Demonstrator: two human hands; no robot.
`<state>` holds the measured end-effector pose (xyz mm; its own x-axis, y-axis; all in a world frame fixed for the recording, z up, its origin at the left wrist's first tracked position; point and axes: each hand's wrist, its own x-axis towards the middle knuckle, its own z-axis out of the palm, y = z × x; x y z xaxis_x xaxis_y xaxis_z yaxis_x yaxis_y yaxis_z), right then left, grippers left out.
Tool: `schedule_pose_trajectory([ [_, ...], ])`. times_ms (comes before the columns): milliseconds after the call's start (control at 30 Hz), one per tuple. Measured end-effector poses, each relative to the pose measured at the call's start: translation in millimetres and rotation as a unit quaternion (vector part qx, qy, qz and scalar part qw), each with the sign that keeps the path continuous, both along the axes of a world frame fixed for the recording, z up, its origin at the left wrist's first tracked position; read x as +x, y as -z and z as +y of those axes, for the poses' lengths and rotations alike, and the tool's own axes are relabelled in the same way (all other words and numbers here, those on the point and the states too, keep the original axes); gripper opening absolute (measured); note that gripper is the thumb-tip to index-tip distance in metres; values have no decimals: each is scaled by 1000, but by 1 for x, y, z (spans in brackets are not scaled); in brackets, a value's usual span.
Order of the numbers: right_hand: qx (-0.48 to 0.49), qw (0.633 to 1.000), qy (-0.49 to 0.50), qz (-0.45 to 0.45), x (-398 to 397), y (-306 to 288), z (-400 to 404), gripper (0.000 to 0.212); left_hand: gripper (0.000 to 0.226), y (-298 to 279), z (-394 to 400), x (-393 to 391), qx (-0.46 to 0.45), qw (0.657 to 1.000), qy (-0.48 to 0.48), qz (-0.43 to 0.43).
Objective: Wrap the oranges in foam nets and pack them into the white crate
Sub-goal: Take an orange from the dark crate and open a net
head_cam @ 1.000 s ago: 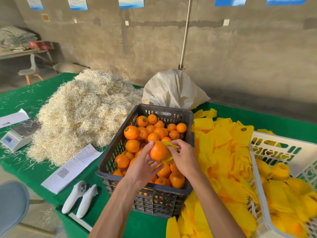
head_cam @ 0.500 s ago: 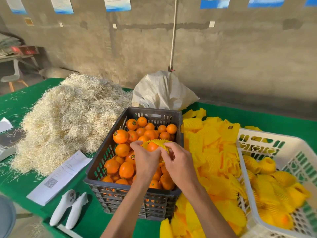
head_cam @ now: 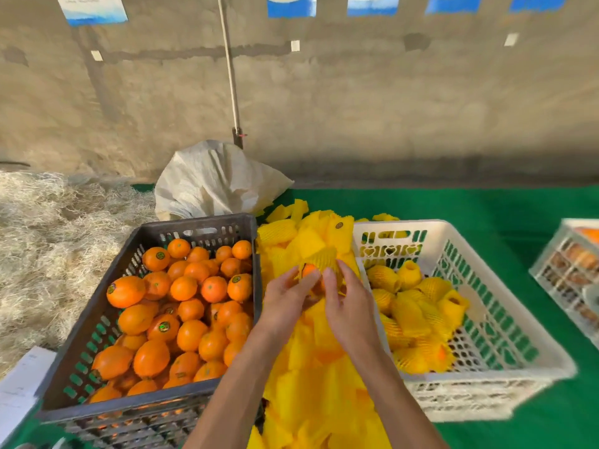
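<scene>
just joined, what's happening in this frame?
A person is netting oranges by hand. Both hands, left hand and right hand, hold one orange with a yellow foam net partly pulled over it, above the pile of loose nets. The dark crate to the left holds bare oranges; the white crate to the right already has a batch of wrapped ones. This orange isn't packed yet.

Two hands (head_cam: 288,299), three crates (head_cam: 453,231), one sack (head_cam: 214,183)
</scene>
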<state>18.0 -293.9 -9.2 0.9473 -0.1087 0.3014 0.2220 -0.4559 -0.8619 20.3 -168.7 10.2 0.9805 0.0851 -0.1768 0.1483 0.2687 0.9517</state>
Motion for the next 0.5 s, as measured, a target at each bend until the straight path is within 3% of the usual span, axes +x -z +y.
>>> schedule_pose_trajectory([
  [67, -18, 1000, 0, 1, 0, -1, -28, 63, 52, 1, -29, 11, 17, 999, -36, 13],
  [133, -27, 1000, -1, -6, -3, -1, -52, 57, 52, 3, -57, 18, 19, 998, -60, 24],
  [300, -22, 995, 86, -39, -4, 2, -109, 36, 74, 10, -117, 27, 41, 998, 35, 21],
  [400, -106, 987, 113, -45, 6, -1, -133, 29, 57, 15, -133, 31, 29, 998, 60, -3],
  [500, -196, 958, 179, -104, 13, -5, -143, 27, 49, 15, -151, 41, 82, 996, -21, -1],
])
